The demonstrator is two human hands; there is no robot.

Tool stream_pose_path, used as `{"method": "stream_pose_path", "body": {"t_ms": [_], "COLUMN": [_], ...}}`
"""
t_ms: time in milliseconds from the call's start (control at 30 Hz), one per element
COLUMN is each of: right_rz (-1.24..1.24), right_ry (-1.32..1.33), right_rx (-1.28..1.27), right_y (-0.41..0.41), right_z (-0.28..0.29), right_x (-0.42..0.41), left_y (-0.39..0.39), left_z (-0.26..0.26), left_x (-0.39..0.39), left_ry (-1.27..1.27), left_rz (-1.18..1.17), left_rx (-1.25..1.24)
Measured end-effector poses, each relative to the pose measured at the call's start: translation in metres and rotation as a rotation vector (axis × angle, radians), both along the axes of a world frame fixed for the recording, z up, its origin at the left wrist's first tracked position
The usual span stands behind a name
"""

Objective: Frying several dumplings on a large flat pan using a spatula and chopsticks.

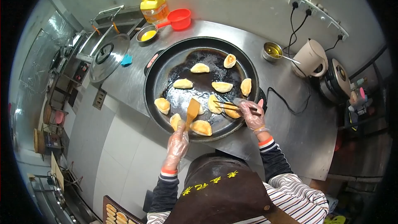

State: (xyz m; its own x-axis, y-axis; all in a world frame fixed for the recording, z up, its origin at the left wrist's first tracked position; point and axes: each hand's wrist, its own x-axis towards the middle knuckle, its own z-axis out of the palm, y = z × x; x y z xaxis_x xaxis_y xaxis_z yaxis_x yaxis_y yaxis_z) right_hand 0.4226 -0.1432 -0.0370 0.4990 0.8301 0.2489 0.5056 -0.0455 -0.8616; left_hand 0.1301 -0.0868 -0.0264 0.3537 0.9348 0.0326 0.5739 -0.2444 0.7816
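Observation:
A wide black round frying pan (201,42) holds several half-moon filled pastries, some browned. My left hand (178,143), in a clear plastic glove, grips a wooden spatula (193,109) whose blade covers part of a pastry (200,109) near the pan's front. My right hand (252,115), gloved too, holds chopsticks (231,106); their tips are over a pale pastry (214,104), and whether they touch it I cannot tell. Beneath the chopsticks lies a browned pastry (232,112). Another browned pastry (201,128) rests right of the spatula handle.
Behind the pan stand a bowl of yellow liquid (148,35), a red ladle (179,19) and a yellow oil jug (154,8). At right are a metal oil cup (271,52), a kettle (310,58), a cooker (335,81) and a black cord (289,108). A glass lid (109,57) lies left.

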Motion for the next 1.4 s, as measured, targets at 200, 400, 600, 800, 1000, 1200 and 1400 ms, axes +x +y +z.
{"method": "stream_pose_path", "body": {"t_ms": [200,400,600,800,1000,1200,1400], "right_rz": [-0.09,0.071,-0.038,0.018,-0.285,-0.164,0.273], "right_ry": [0.391,0.21,0.0,-0.11,0.729,1.283,1.382], "right_rx": [0.08,0.068,0.153,0.17,-0.024,0.022,-0.134], "right_y": [-0.018,-0.049,-0.046,-0.007,0.02,0.02,0.054], "right_z": [0.036,0.048,0.024,0.031,0.008,-0.013,-0.01], "right_x": [0.025,0.016,-0.014,0.006,0.1,0.084,-0.09], "left_y": [-0.011,-0.036,-0.037,-0.035,-0.038,-0.076,-0.152], "left_z": [-0.005,0.015,-0.006,0.011,0.041,0.042,0.024], "left_x": [-0.001,0.03,0.053,0.059,0.023,-0.048,-0.112], "left_ry": [-0.339,-0.049,-0.138,-0.314,-0.579,-0.757,-0.93], "left_rz": [-0.118,-0.378,-0.261,-0.293,0.018,0.371,0.492], "left_rx": [-0.502,-0.231,-0.262,-0.307,-0.769,-0.789,-0.748]}}
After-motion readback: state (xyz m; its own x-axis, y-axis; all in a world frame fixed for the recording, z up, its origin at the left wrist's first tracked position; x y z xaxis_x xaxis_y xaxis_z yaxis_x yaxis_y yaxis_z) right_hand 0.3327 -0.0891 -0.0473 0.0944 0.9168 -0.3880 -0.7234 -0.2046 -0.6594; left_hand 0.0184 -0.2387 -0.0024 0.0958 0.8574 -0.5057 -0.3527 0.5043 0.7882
